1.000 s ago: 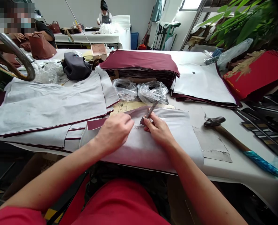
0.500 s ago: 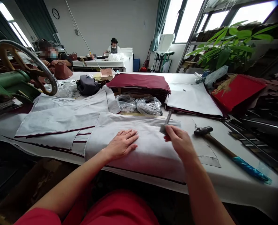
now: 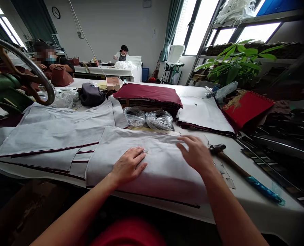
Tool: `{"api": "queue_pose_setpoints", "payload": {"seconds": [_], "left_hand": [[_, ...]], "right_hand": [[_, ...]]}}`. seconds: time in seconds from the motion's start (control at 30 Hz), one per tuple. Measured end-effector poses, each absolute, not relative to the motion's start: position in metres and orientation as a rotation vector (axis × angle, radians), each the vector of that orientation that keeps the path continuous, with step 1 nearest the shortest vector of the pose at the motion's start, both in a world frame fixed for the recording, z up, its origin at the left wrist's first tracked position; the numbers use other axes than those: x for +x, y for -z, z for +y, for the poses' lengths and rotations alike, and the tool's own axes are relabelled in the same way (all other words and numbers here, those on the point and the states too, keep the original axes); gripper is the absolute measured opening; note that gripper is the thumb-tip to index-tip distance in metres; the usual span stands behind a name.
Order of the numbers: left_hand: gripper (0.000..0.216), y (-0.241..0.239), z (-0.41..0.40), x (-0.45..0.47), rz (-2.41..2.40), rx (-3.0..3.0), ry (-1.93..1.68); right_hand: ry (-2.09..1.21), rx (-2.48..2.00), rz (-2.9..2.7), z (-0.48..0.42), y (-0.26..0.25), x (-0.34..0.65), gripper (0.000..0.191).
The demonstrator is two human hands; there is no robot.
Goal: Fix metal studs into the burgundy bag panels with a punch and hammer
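My left hand (image 3: 129, 165) rests flat on a pale grey sheet (image 3: 164, 181), fingers stretched out, beside a small dark mark (image 3: 145, 151). The sheet's front edge hangs a little over the table edge. Above its right part is my right hand (image 3: 196, 153), thumb and fingers apart, with nothing visible in it. A hammer (image 3: 234, 165) lies just right of that hand, its dark head partly behind the wrist and its wooden handle wrapped in blue at the end. More pale sheets with dark red edges (image 3: 57, 131) overlap at the left.
A dark red stack (image 3: 149, 94) and plastic-wrapped bundles (image 3: 159, 120) stand behind the sheet. Further right are a pale-topped stack (image 3: 203, 114), a red pad (image 3: 248, 109) and a plant (image 3: 239, 61). A green machine with a handwheel (image 3: 45, 85) is at left. Two people sit further back.
My right hand has opened; the small metal tool it held is out of sight. My left hand stays flat on the sheet, shifted slightly off the dark mark. The view has turned a little.
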State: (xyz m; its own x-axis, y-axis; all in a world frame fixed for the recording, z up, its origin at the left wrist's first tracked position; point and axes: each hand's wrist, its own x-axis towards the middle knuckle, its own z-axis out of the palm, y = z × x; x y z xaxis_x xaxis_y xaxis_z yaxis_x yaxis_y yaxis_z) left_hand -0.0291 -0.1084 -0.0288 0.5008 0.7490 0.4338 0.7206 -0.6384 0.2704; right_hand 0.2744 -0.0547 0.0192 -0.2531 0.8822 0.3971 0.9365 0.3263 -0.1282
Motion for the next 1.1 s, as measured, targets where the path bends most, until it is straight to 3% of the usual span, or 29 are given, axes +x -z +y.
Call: {"api": "queue_pose_setpoints", "payload": {"seconds": [0.13,0.3,0.33,0.43,0.57,0.63,0.9,1.1], "left_hand": [[0.039,0.018,-0.082,-0.040,1.394,2.656,-0.792],[0.073,-0.009,-0.023,-0.064,1.614,2.750,-0.633],[0.069,-0.014,-0.020,-0.067,1.574,2.786,-0.605],[0.030,-0.033,-0.047,-0.073,1.274,2.933,-0.485],[0.024,-0.056,-0.126,-0.078,1.049,2.878,-0.311],[0.021,-0.065,-0.156,-0.081,1.021,2.753,-0.232],[0.019,-0.066,-0.178,-0.052,0.644,2.665,-0.023],[0.015,-0.038,-0.172,-0.036,0.557,2.749,-0.039]], "right_hand": [[-0.072,-1.534,-2.507,0.012,-0.025,0.214,0.035],[-0.020,-1.491,-2.483,0.000,-0.037,0.202,0.015],[0.006,-1.420,-2.467,-0.020,-0.043,0.205,0.017],[-0.087,-1.189,-2.491,-0.093,-0.064,0.217,0.024],[-0.807,-1.143,-2.589,-0.151,-0.082,0.238,0.015],[-1.017,-1.169,-2.547,-0.147,-0.084,0.246,0.019],[-0.600,-1.300,-2.740,-0.048,-0.069,0.230,0.038],[-0.397,-1.674,-2.730,-0.005,-0.040,0.201,0.022]]}}
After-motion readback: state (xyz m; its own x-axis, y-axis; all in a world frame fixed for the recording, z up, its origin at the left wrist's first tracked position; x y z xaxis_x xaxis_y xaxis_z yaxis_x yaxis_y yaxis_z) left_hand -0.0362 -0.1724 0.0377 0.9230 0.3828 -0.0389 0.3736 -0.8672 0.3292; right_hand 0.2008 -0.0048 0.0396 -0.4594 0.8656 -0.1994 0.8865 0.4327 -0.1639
